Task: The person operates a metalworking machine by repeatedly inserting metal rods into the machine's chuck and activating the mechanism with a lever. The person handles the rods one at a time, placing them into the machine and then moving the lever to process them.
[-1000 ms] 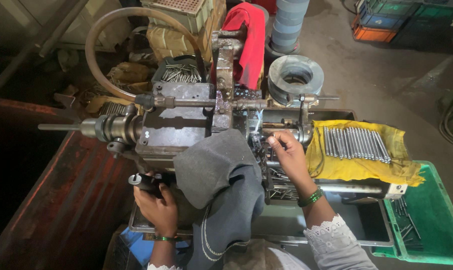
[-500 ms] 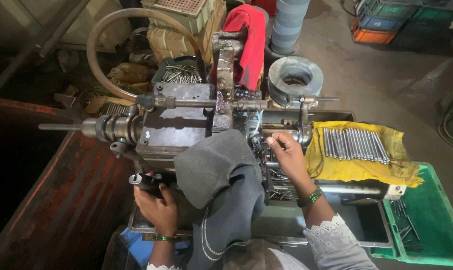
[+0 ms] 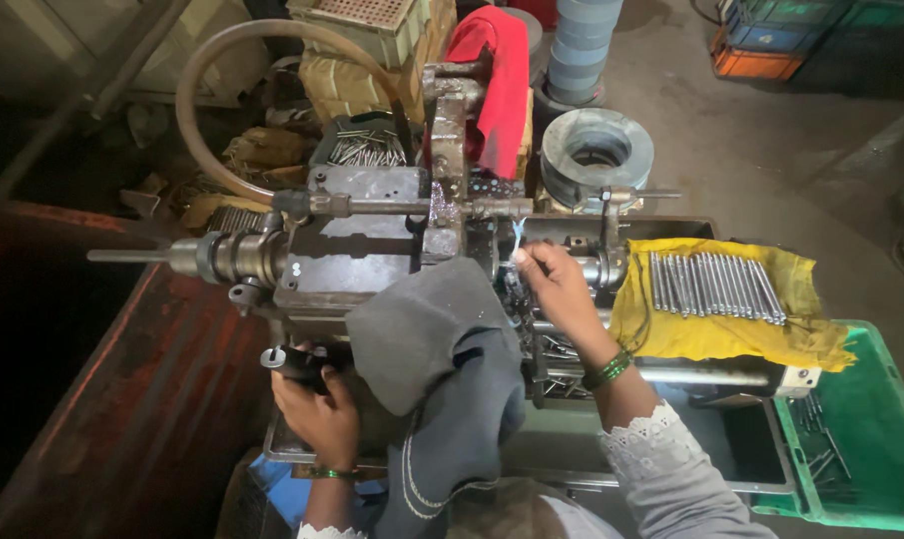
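Observation:
A grey, oily metalworking machine (image 3: 362, 255) fills the middle of the head view. My left hand (image 3: 317, 404) grips a black handle knob (image 3: 284, 359) at the machine's front left. My right hand (image 3: 560, 291) reaches into the machine's centre, its fingertips pinched on a small metal piece near the spindle; the piece itself is mostly hidden. A dark grey cloth (image 3: 442, 369) hangs between my arms and covers the machine's front. To the right, a row of several metal rods (image 3: 713, 284) lies on a yellow cloth (image 3: 711, 334).
A green crate (image 3: 876, 449) holding a few rods sits at the lower right. A red cloth (image 3: 497, 80) drapes over the machine's back. Behind stand a grey ring-shaped part (image 3: 597, 150), a curved hose (image 3: 222, 70) and a box of pins (image 3: 367, 150). A rusty red bin (image 3: 122, 399) lies left.
My right hand has shifted slightly up and left into the machine's centre. My left hand stays on the knob.

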